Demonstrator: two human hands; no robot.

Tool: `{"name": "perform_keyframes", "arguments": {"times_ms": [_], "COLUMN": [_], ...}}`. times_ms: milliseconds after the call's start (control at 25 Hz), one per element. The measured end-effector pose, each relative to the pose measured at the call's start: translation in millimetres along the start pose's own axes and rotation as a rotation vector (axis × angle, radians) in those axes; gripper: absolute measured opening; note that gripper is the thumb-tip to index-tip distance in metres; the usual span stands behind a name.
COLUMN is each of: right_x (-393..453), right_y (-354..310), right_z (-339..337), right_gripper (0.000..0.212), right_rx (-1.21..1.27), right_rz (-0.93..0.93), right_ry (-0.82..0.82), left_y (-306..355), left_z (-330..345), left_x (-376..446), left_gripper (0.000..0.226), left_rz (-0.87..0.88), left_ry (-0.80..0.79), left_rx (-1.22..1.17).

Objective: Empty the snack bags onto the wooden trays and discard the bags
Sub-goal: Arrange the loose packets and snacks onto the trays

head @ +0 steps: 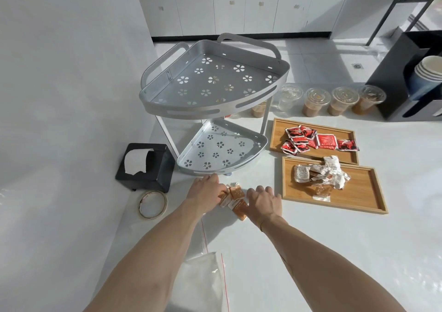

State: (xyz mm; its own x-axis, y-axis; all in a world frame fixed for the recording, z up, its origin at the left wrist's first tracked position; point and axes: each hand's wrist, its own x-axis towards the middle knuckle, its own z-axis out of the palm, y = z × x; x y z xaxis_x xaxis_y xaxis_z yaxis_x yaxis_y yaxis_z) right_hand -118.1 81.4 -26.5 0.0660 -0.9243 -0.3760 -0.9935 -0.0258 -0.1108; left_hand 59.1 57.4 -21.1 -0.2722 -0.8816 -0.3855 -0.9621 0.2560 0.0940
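both hands lie on the white counter point(311, 252) in front of the silver two-tier corner rack with flower cut-outs point(215, 84). the left hand point(205, 191) rests palm down at the left side of a small cluster of orange-brown wrapped snack packets point(235, 200); its fingertips are hidden behind the hand, so whether it grips a packet cannot be told. the right hand point(264, 202) rests palm down at the right side of the same cluster, fingers extended and slightly spread, touching the packets without curling round them.

the near rectangular wooden tray point(358, 192) sits just right of the right hand and holds a pile of white and brown wrapped snacks point(320, 175). the far rectangular wooden tray point(277, 132) lies just beyond it and holds red and black snack packets point(318, 139).

a clear plastic zip bag with a red seal line point(205, 280) lies flat on the counter between the forearms, near the bottom edge of the view.

a black tissue holder point(146, 168) and a roll of tape point(153, 204) lie to the left of the hands. lidded plastic cups point(315, 101) stand in a row behind the trays.
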Motion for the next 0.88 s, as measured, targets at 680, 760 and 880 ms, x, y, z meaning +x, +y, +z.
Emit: {"name": "perform_keyframes", "arguments": {"times_ms": [680,760,880], "right_x": [-9.9,-11.9,-15.7], "right_y": [52.5,61.6,72.8], "right_z": [-5.1,-3.7,-4.5], "right_gripper": [0.030,0.026,0.022], "right_rx": [0.164,0.192,0.194], "right_rz": [0.140,0.140,0.122], "right_ry": [-0.221,-0.240,-0.250], "left_y": [4.9,19.1,52.2], "left_z": [-18.4,-18.3,-12.1], "left_x": [4.0,10.0,17.9], "left_gripper": [0.014,0.017,0.023], "left_rz": [-0.055,0.002,0.085], "left_ry": [-0.143,-0.148,-0.154], "left_rx": [-0.439,-0.453,-0.476]}}
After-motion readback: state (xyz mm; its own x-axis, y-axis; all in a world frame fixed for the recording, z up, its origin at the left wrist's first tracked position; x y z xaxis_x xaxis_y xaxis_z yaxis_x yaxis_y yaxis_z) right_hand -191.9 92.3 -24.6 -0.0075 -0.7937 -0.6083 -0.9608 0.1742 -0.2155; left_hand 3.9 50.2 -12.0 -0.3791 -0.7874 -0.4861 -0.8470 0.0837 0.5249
